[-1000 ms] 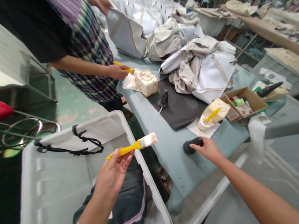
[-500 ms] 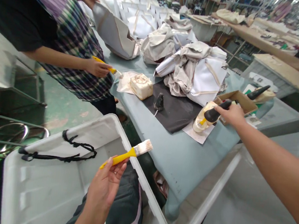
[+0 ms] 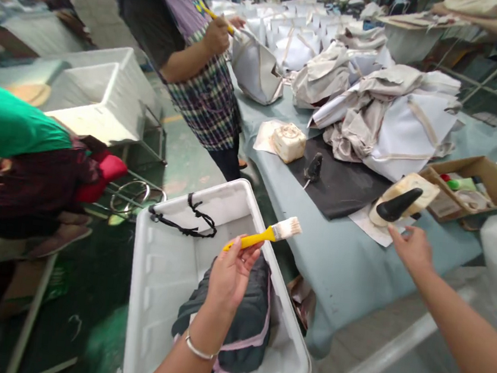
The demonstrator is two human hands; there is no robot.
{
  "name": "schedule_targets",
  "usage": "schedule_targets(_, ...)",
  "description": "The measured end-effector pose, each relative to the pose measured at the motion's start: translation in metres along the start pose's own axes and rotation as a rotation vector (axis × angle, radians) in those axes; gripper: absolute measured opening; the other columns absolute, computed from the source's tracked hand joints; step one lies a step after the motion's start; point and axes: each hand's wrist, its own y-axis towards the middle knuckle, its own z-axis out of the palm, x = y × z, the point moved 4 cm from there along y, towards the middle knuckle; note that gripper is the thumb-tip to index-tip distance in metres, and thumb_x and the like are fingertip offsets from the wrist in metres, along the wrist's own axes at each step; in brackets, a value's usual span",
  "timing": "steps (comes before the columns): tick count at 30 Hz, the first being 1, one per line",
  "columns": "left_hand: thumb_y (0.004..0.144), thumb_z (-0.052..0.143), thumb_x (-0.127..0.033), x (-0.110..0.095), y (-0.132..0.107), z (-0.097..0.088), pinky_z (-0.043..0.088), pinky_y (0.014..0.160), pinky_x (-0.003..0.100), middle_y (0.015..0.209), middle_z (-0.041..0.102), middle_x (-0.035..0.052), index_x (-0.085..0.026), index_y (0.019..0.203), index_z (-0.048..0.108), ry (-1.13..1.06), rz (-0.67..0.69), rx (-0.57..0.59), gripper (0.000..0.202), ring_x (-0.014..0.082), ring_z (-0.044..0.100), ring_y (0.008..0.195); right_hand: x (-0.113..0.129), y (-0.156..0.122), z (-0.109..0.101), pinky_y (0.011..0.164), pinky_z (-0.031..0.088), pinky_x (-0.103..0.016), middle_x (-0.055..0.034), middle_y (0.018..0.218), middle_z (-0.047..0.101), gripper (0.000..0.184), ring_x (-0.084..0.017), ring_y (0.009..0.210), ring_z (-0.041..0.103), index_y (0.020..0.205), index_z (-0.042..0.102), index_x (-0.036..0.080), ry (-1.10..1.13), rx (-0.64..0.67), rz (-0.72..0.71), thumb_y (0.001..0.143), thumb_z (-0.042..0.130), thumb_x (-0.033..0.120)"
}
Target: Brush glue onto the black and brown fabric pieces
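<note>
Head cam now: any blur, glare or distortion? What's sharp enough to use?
Head view: left hand and yellow-handled brush are sharp; right hand slightly soft. Left edge and far background are smeared. Wide-angle bending shows at the white bin and table edges. Lighting is even, with soft shadows and no strong glare.

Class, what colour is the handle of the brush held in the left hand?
Yellow: the brush in the left hand shows in the head view.

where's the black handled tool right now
The black tool lies across the cream container on the table's right side, just beyond the open right hand.
</note>
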Motion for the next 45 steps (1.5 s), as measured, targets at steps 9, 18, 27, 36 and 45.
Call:
schedule_targets(9, 0.089, 0.069, -0.02, 0.012, -0.108, -0.02, 0.062, 0.072, 0.023, 0.095, 0.079, 0.0103, -0.014, 0.103, 0.068, -0.023, 0.097, 0.127, 0.015, 0.0225, 0.078, 0.092, -0.01, -0.31, 0.072, 0.08, 0.057, -0.051, -0.0046, 0.084, 0.075, 0.033, -0.037, 0.084, 0.071, 0.084, 0.074, 0.035, 0.79, 0.444, 0.01, 0.077, 0.059, 0.064)
schedule_targets(18, 0.092, 0.059, -0.007, 0.107, -0.329, -0.096, 0.063, 0.074, 0.02, 0.099, 0.078, 0.014, -0.009, 0.091, 0.071, -0.227, -0.05, 0.068, 0.011, 0.0197, 0.077, 0.09, 0.045, -0.482, -0.06, 0.091, 0.053, -0.045, -0.008, 0.114, 0.071, 0.047, -0.032, 0.103, 0.065, 0.115, 0.075, 0.029, 1.167, 0.39, -0.221, 0.089, 0.058, 0.064)
schedule_targets(27, 0.089, 0.067, -0.01, 0.173, -0.506, -0.202, 0.061, 0.076, 0.019, 0.104, 0.078, 0.0101, -0.013, 0.096, 0.075, -0.317, -0.029, 0.021, 0.011, 0.0136, 0.074, 0.085, 0.004, -0.642, -0.075, 0.097, 0.052, -0.043, -0.0041, 0.106, 0.074, 0.038, -0.028, 0.102, 0.067, 0.105, 0.073, 0.029, 1.43, 0.583, -0.088, 0.086, 0.066, 0.061)
schedule_targets(36, 0.07, 0.085, -0.048, 0.232, -0.65, -0.391, 0.044, 0.051, 0.018, 0.067, 0.064, -0.0015, -0.015, 0.092, 0.064, 0.123, -0.062, -0.032, 0.045, 0.0081, 0.056, 0.054, -0.068, -0.825, -0.033, 0.064, 0.046, -0.03, -0.0015, 0.075, 0.064, 0.051, -0.019, 0.07, 0.058, 0.092, 0.072, 0.019, 1.024, 1.006, -0.32, 0.083, 0.063, 0.068)
schedule_targets(45, 0.059, 0.088, -0.058, 0.285, -0.797, -0.52, 0.02, 0.04, 0.013, 0.056, 0.046, -0.011, -0.02, 0.094, 0.056, 0.184, -0.16, -0.342, 0.061, 0.0018, 0.034, 0.042, -0.144, -1.017, 0.003, 0.059, 0.044, -0.028, 0.0004, 0.064, 0.06, 0.048, -0.016, 0.063, 0.055, 0.083, 0.073, 0.016, 0.888, 1.333, -0.314, 0.087, 0.062, 0.063)
